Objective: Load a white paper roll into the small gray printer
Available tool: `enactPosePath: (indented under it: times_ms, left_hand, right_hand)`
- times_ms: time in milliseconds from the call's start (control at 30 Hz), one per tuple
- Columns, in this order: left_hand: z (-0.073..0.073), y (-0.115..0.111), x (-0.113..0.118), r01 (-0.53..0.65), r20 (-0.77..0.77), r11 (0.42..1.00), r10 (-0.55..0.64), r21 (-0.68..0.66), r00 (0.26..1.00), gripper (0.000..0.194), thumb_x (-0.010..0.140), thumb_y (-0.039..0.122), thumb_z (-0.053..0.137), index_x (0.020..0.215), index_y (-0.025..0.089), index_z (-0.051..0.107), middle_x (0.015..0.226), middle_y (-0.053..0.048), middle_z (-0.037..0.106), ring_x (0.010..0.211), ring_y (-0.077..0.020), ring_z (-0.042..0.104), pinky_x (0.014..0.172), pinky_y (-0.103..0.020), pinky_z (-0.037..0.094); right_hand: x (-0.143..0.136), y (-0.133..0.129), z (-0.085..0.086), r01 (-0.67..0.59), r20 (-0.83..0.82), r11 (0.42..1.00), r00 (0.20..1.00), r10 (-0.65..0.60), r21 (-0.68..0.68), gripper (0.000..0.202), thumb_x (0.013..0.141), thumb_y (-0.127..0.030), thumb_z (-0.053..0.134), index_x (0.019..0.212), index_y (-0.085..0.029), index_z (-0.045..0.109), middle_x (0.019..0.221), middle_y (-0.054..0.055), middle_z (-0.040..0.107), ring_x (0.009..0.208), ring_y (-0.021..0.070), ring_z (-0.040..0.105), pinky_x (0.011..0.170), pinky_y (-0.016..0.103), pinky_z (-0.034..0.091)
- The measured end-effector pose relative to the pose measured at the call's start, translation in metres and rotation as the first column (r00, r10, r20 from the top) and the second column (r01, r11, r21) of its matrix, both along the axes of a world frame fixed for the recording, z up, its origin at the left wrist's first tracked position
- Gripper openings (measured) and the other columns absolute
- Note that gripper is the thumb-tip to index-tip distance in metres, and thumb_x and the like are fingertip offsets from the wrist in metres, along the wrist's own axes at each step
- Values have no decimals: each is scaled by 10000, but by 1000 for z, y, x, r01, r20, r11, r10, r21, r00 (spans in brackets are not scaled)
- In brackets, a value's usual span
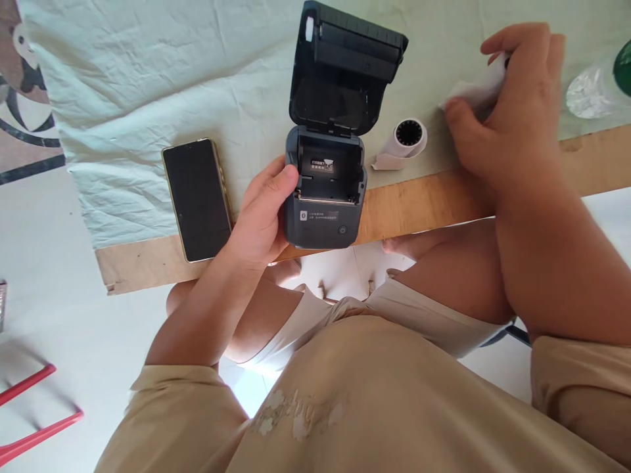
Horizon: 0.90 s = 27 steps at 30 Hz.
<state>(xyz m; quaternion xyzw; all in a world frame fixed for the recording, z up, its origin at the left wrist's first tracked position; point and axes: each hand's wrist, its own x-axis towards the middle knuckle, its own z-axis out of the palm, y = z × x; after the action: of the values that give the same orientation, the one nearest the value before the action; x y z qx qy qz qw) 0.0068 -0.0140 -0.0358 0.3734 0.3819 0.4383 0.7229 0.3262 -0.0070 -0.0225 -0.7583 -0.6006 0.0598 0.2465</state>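
A small dark label printer is gripped along its left side by my left hand, thumb on the rim of the paper bay. Its black lid stands swung back, and the bay holds no roll. Over at the right, the fingers of my right hand are curled around a white label roll, which they partly cover. Between the printer and that hand, a second white label roll rests on the cloth, its dark hollow core showing and its loose end sticking out.
A smartphone with a dark screen lies left of my left hand. A clear bottle with a green cap is at the far right. Pale green cloth covers the table, leaving its wooden front edge bare.
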Motion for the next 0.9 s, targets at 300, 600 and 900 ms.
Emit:
enactPosePath:
  times_ms: [300,600,900]
  left_hand:
    - [1,0,1,5,20,1000,-5,-1,1000,396,1051,566,655,985,202,797,886,-8,786,981,-218,834,650,-248,632]
    - [-1,1,-1,19,8,1000,-19,-22,1000,450,1047,618,635,967,199,780,872,-9,776,794,-177,785,621,-273,599]
    - [5,2,4,-10,-26,1000,10,-19,1000,328,1041,488,678,955,195,799,898,12,789,817,-144,807,648,-213,629]
  right_hand:
    - [25,2,-19,-38,-93,992,994,50,122,756,731,-47,819,1426,-276,629,1217,43,709,893,141,658,793,325,520]
    - [37,16,-24,183,-898,981,439,-31,56,167,945,-258,476,1024,-251,623,1082,22,713,929,160,760,579,280,442]
    - [8,18,-21,352,-880,917,476,-4,186,395,704,-59,563,991,-302,681,1024,-26,642,700,116,730,445,190,333]
